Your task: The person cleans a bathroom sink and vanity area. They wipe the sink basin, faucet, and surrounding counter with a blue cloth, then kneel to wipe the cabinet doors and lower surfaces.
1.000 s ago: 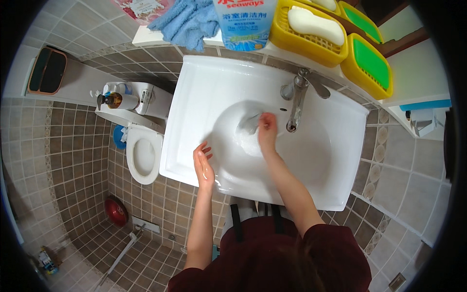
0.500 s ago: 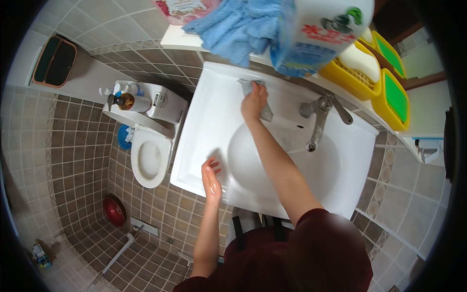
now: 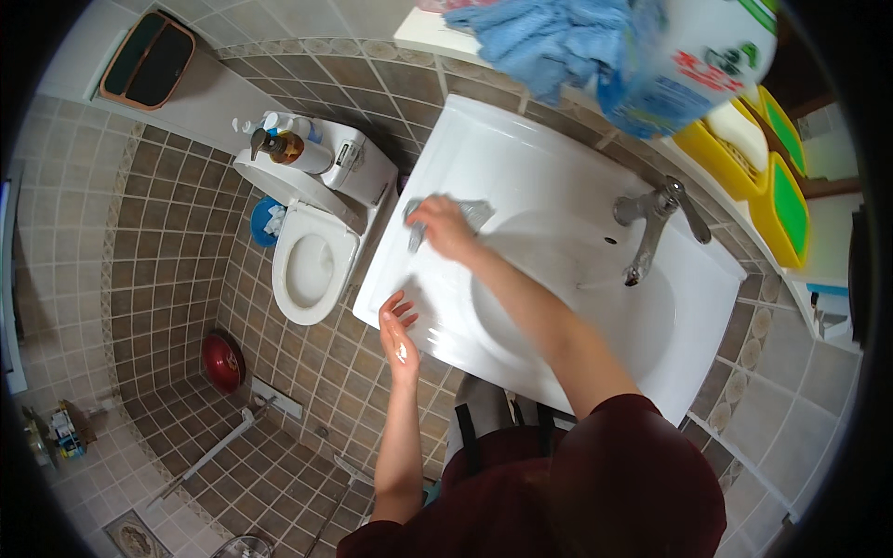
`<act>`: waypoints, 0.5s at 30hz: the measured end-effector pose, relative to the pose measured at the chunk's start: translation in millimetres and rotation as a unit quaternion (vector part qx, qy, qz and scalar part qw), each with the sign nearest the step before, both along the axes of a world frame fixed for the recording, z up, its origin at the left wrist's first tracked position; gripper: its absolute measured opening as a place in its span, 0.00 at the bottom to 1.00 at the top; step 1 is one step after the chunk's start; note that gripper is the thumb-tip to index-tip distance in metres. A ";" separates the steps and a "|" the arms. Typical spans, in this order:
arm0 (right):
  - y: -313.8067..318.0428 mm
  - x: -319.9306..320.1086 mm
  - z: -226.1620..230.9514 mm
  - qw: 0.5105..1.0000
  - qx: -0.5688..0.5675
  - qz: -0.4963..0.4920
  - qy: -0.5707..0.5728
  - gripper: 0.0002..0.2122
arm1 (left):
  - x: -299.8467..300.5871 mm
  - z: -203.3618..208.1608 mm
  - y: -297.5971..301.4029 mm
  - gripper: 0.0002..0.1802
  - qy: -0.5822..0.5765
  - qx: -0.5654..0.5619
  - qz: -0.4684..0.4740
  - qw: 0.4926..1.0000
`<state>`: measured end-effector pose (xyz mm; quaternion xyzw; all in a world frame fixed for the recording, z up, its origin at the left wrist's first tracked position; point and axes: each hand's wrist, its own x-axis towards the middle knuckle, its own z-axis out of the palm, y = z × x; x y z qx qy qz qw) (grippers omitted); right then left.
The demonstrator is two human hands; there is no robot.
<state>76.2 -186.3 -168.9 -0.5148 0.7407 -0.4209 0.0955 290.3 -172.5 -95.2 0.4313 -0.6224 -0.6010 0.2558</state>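
The white washbasin point(image 3: 502, 149) is the place from which I tell the others. On its flat left part, to the left of its round bowl, there is a crumpled grey cloth point(image 3: 479, 216). The right grip point(image 3: 443, 226) lies over the middle of this cloth and is closed on it, with the fingers bent. The cloth comes out on both sides: one part below the fingertips, toward the left edge of the washbasin, and another part behind the knuckles, toward the bowl. The fingers are a little blurred, so I cannot tell how tightly they press.

The left grip point(image 3: 398, 327) is at the front edge of the washbasin, near its left corner. It is half open, with nothing between its loosely bent fingers, and some white foam point(image 3: 402, 352) is near its wrist. I cannot tell if it touches the edge.

On the right half of the washbasin, toward its back, stands a metal faucet point(image 3: 648, 223). Behind the washbasin, a white shelf point(image 3: 430, 33) carries a blue towel point(image 3: 553, 42). To the left of the washbasin is a toilet point(image 3: 350, 240).
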 end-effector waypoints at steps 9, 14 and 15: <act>84.3 106.9 3.0 0.972 0.025 0.225 -0.057 0.10 | 3.1 13.9 42.6 0.32 0.037 0.027 0.060 0.997; 227.2 80.1 -8.3 0.959 0.024 0.272 -0.073 0.07 | -5.0 19.0 96.2 0.31 0.040 0.020 0.064 0.997; 258.1 71.3 -7.7 0.954 0.055 0.275 -0.110 0.08 | -5.8 20.3 108.7 0.31 0.037 0.023 0.062 0.997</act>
